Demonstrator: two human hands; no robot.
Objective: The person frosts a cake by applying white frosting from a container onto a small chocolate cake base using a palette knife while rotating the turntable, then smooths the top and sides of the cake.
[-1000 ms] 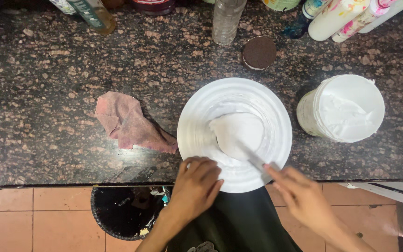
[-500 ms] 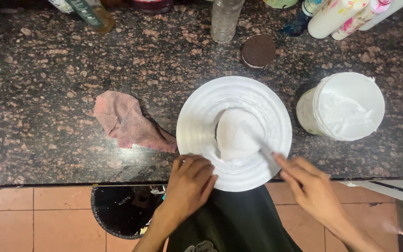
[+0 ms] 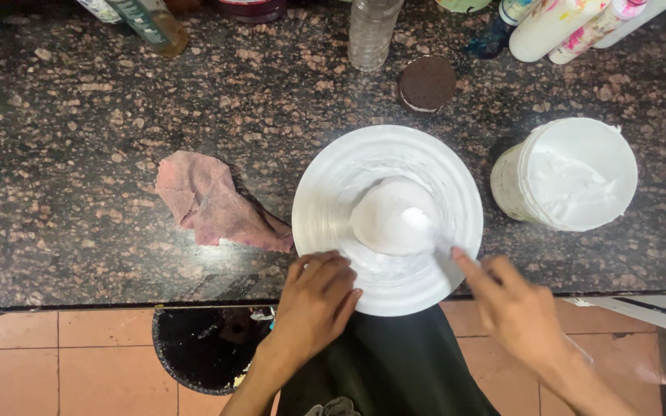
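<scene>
A round white plate-like turntable [image 3: 325, 208] sits on the dark speckled counter, near its front edge. A small cake covered in white cream [image 3: 383, 219] stands at its middle. My left hand [image 3: 314, 300] rests on the near rim of the turntable, fingers curled on it. My right hand [image 3: 514, 308] holds a thin spatula [image 3: 425, 225] whose cream-coated blade lies against the right side of the cake.
A white tub of cream [image 3: 572, 181] stands to the right of the turntable. A pink cloth [image 3: 210, 204] lies crumpled to the left. A dark sandwich biscuit [image 3: 427, 83], a clear bottle [image 3: 371, 31] and several other bottles line the back. A black bin [image 3: 206, 347] stands on the tiled floor below.
The spatula blade has moved up and right along the cake's side. My left hand shifted slightly right on the rim, and the cream shape looks rounder.
</scene>
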